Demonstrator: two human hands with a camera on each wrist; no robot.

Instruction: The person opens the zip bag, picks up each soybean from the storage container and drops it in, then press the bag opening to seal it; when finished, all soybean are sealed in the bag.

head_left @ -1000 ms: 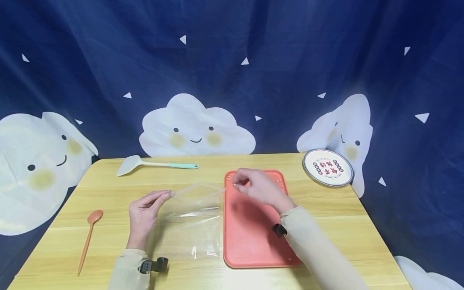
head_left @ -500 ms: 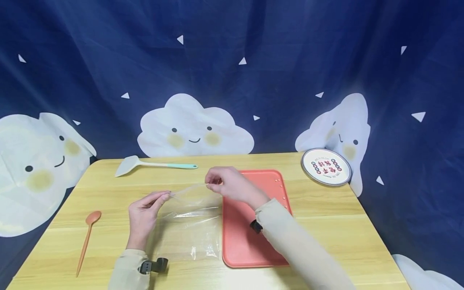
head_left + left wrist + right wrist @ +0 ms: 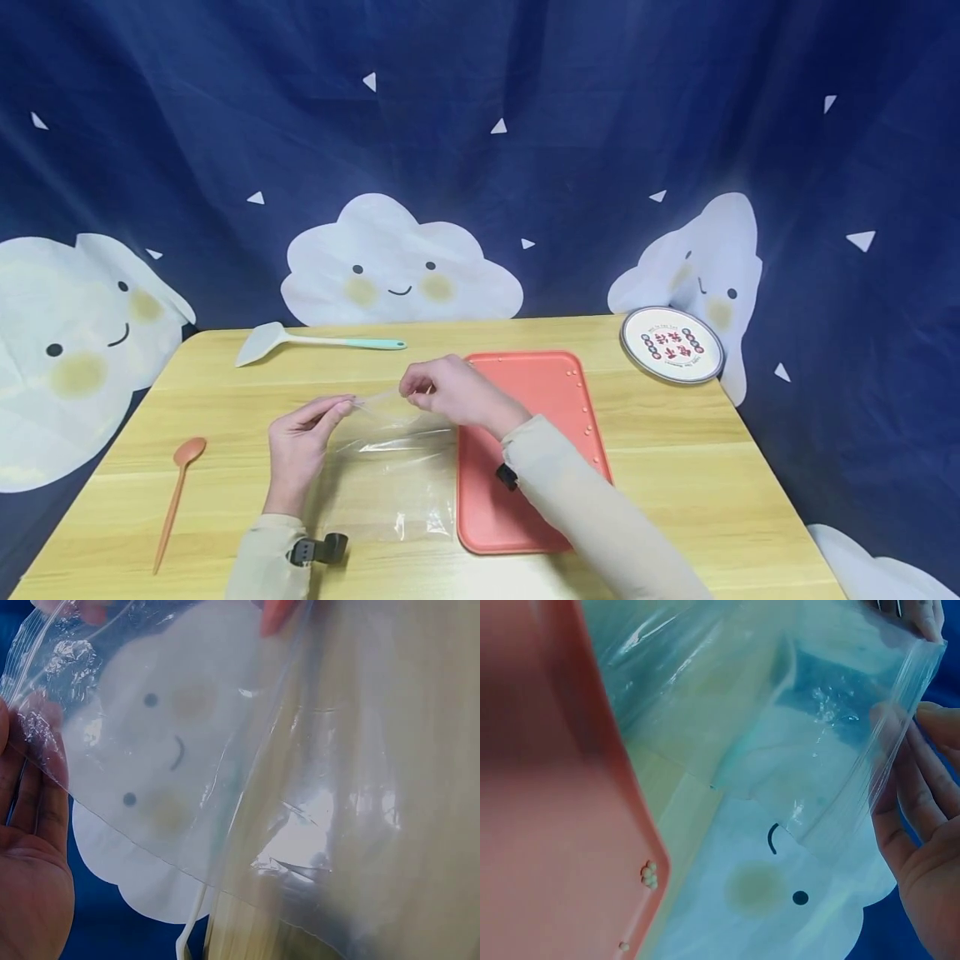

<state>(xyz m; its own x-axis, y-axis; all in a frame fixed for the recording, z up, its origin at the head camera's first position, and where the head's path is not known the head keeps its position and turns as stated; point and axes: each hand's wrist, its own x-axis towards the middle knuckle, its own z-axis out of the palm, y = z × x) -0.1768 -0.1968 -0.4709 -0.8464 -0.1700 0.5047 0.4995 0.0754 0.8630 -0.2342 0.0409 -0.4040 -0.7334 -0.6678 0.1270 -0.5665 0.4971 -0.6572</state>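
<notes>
A clear plastic zip bag (image 3: 397, 483) lies toward me on the table, its mouth raised. My left hand (image 3: 298, 450) pinches the left corner of the mouth. My right hand (image 3: 457, 392) is at the mouth's upper edge, thumb and fingers on either side of it, a short way from my left hand. In the right wrist view the lips of the zip strip (image 3: 889, 742) run close together past the right hand's thumb. Right of the bag, partly under my right forearm, is a red tray (image 3: 525, 517). Small beige beans (image 3: 649, 874) lie along its edges.
A turner (image 3: 300, 338) with a pale blade and mint handle lies at the back left. An orange spoon (image 3: 178, 483) is at the left. A round plate (image 3: 672, 345) with red lettering sits at the back right corner, before a dark blue curtain (image 3: 570, 167).
My right hand has moved left from over the tray's back left corner along the bag's mouth toward my left hand. The mouth looks narrower. The left hand has stayed in place.
</notes>
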